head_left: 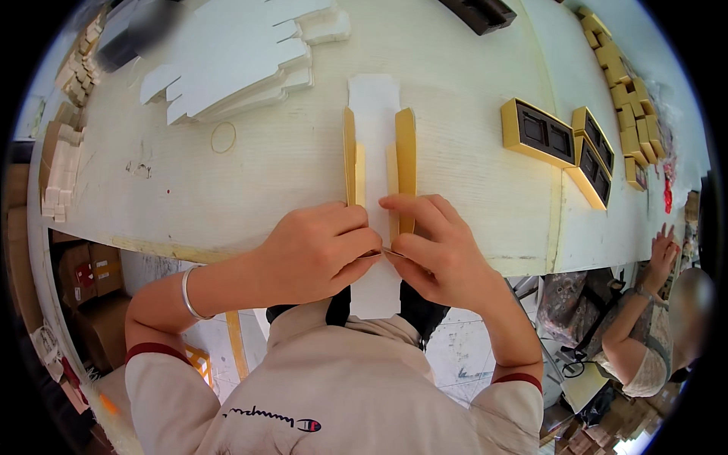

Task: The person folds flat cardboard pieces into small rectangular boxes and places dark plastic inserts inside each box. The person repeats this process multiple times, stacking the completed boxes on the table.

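A flat white and gold cardboard box blank (pixel 375 136) lies lengthwise on the pale worktable (pixel 250 189), its near end hanging over the table's front edge. Two gold side flaps stand up along it. My left hand (pixel 318 250) and my right hand (pixel 436 246) meet at the blank's near part, fingers pinching and pressing the flaps there. Both hands grip the cardboard, thumbs close together. A silver bangle sits on my left wrist.
A stack of white die-cut blanks (pixel 243 61) lies at the back left beside a rubber band (pixel 223 137). Finished gold boxes with dark inserts (pixel 537 133) stand right, more gold boxes (pixel 626 106) behind. Another person (pixel 644 318) sits at the right.
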Available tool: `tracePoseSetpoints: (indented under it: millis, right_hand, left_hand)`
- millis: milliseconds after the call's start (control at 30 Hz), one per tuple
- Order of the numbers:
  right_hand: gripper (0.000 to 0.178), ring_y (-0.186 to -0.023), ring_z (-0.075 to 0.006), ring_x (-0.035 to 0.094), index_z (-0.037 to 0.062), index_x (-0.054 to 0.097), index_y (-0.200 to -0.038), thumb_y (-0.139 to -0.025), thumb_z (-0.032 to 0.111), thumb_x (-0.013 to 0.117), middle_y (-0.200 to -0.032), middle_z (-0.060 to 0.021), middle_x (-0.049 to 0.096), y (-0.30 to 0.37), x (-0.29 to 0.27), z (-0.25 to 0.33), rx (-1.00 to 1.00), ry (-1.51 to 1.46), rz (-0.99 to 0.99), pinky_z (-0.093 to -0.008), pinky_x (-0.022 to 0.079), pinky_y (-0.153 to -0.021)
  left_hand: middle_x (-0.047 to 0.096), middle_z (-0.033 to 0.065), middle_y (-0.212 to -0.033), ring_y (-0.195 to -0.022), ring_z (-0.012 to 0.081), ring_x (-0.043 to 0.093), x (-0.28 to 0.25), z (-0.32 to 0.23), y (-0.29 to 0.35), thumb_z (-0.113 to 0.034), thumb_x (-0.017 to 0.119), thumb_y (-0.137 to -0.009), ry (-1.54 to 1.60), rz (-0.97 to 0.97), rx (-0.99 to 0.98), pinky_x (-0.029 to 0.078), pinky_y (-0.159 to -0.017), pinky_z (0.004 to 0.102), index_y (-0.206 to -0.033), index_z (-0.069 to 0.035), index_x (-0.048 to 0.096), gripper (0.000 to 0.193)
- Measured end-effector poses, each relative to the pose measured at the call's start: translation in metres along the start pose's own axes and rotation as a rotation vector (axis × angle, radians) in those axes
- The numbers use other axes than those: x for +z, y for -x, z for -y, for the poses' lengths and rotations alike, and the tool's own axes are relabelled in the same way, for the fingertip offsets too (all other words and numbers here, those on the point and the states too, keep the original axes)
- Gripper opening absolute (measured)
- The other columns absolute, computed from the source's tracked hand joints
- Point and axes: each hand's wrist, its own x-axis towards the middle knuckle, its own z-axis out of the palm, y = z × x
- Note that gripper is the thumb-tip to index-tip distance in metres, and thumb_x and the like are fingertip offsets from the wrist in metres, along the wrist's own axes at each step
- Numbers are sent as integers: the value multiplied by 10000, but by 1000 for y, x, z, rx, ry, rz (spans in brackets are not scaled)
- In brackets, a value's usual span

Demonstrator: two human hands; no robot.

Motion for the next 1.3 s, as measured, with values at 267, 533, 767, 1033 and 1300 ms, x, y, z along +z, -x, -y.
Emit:
tracePoseSetpoints:
  millis: [267, 533, 767, 1033, 1300]
  right_hand:
    - [347, -989, -326, 558, 8, 598, -1092, -748, 26, 628, -1344, -184, 472, 8, 2, 7, -8, 104, 1, -386, 465, -843]
    - [495, -1031, -282, 577, -18, 530, -1276, -792, 83, 560, -1322, -183, 527, 42, 6, 20, -224, 484, 99, -382, 470, -859]
    - [374, -721, -266, 558, -14, 614, -1014, -656, -46, 714, -867, -142, 599, 21, 24, 13, -100, -145, -255, -359, 454, -618]
    - [463, -671, -188, 548, 34, 500, -1201, -796, -29, 715, -895, -96, 596, 16, 34, 27, 209, -281, -375, -293, 447, -552]
    - [435, -691, -223, 557, 23, 582, -1164, -763, -26, 743, -1030, -120, 573, 20, 36, 27, 96, 71, -397, -297, 445, -545]
  left_hand:
    - [489, 29, -699, -560, 183, 506, 11, -5, 4, -54, 701, -719, -146, -91, 13, 411, -464, 312, -764, -73, 610, 103]
    - [503, 37, -707, -577, 204, 516, 9, -10, 16, -56, 694, -745, -37, -61, -61, 419, -478, 321, -809, -64, 646, 80]
    - [634, 101, -849, -668, 233, 616, -10, -12, 17, -66, 724, -781, 484, 42, -240, 491, -561, 299, -1025, -15, 612, 273]
    - [569, 144, -1135, -769, 202, 629, 11, -18, 25, -9, 625, -866, 351, -134, -203, 542, -629, 275, -1201, -27, 444, 382]
    - [431, 173, -1292, -817, 200, 612, 13, -19, 26, 16, 615, -865, 362, -188, -241, 531, -645, 273, -1204, -22, 436, 385]
